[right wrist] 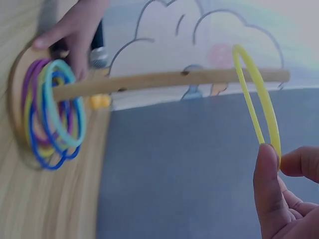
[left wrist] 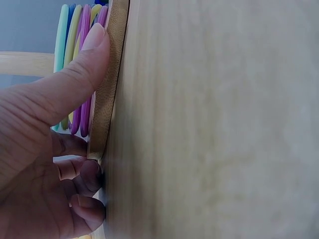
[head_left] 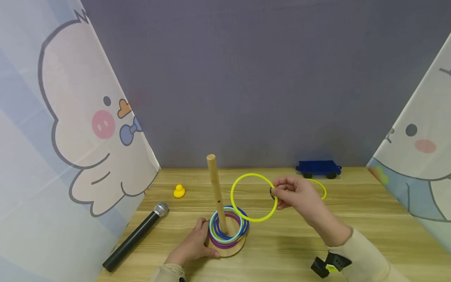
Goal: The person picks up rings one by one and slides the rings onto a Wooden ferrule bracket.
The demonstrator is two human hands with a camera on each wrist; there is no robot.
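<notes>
A wooden post (head_left: 215,184) rises from a round wooden base (head_left: 230,252) on the table. Around its foot lie several stacked rings, purple, blue and yellowish, with a light blue ring (right wrist: 46,89) on top. My left hand (head_left: 193,243) grips the base at its left side, thumb over the upper face and curled fingers at the edge (left wrist: 107,99). To the right of the post, raised above the table, my right hand (head_left: 297,196) pinches a bright yellow ring (head_left: 257,220) between thumb and finger. In the right wrist view that ring (right wrist: 271,114) overlaps the post's upper end.
A black microphone (head_left: 135,239) with a silver head lies at the left, a small yellow duck (head_left: 179,191) behind it. Beyond my right hand are another yellow ring (head_left: 325,190) and a blue toy wagon (head_left: 318,167). Grey cloth (head_left: 246,98) hangs along the back.
</notes>
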